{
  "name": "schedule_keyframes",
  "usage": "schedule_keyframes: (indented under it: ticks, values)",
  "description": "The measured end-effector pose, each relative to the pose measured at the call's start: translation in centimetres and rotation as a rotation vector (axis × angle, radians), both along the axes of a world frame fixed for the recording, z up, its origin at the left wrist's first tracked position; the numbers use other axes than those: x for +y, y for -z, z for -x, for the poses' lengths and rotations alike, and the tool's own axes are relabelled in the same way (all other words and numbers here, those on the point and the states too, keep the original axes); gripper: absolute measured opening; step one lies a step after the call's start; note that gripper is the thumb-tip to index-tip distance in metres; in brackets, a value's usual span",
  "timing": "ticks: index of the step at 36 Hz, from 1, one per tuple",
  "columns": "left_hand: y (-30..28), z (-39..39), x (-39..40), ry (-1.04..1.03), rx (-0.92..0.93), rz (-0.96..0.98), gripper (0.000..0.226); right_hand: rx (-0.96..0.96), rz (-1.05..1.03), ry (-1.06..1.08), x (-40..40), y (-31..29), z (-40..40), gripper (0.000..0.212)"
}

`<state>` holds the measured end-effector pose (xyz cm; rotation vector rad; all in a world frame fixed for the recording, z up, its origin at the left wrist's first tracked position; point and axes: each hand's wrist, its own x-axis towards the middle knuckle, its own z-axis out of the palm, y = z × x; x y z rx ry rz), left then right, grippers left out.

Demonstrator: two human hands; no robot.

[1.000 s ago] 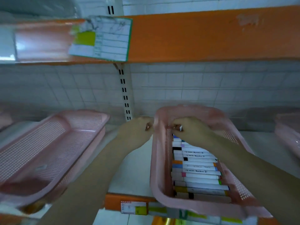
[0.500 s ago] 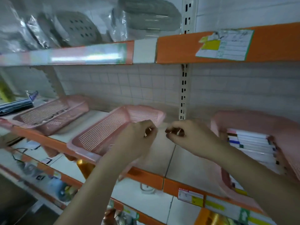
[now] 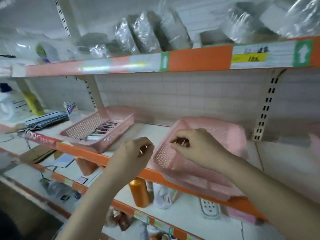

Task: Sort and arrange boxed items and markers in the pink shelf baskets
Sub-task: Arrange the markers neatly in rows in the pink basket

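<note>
Two pink baskets sit on the middle shelf: the left basket (image 3: 102, 129) holds markers, the centre basket (image 3: 199, 149) looks empty. Light, stiff mesh; grip the rims. Left hand (image 3: 133, 153) and right hand (image 3: 194, 146) hover curled, fingertips pinched; around what, I cannot tell.

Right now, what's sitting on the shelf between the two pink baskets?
Nothing: in the head view the white shelf is bare between the far basket and the near basket.
</note>
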<state>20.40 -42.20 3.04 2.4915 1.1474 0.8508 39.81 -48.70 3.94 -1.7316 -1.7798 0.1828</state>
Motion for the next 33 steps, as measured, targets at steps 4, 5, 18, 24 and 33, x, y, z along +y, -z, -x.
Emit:
schedule_keyframes:
  ticks: [4,5,18,24,33]
  values:
    - [-0.2,5.1,3.0,-0.008,0.05,-0.02,0.014,0.035,0.011,-0.028,3.7,-0.2,5.1,0.012]
    - [-0.2,6.3,3.7,-0.016,0.055,-0.012,0.013,0.041,0.017,-0.037,4.5,-0.1,6.3,0.013]
    - [-0.3,17.1,12.6,-0.195,0.051,0.012,0.014,-0.06,0.011,-0.155,14.4,-1.0,15.4,0.012]
    - [-0.5,18.8,18.2,-0.246,0.079,0.02,0.018,-0.1,0.018,-0.175,20.4,-0.8,16.9,0.013]
    - [1.8,19.9,27.2,-0.264,0.076,0.125,0.029,-0.139,0.114,-0.202,29.4,0.2,16.4,0.018]
